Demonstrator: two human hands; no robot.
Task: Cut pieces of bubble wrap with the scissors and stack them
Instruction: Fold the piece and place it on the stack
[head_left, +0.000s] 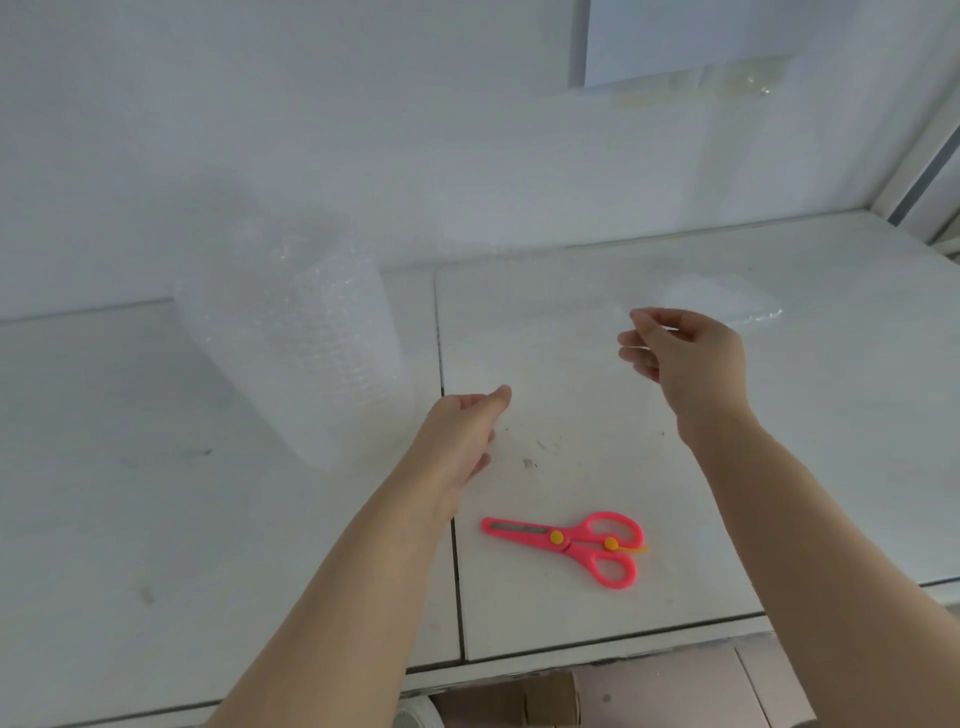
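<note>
On a white surface (831, 415), a bubble wrap roll (291, 338) stands at left. A cut sheet (540, 332) is pinched at opposite edges by 2 hands, left (462, 436) and right (685, 358). A stack (727, 301) lies beyond. Pink scissors (571, 545) rest nearer, blades together.

Roll of bubble wrap (296, 338): clear plastic film, bumpy, faintly glossy. Cut sheet of bubble wrap (550, 332) pinched in my fingers: same film, nearly see-through. Scissors (571, 543): glossy pink plastic handles, yellow plastic rivets, dull grey metal blade strip. Tabletop (831, 415): white, smooth, matt, lightly scuffed.
</note>
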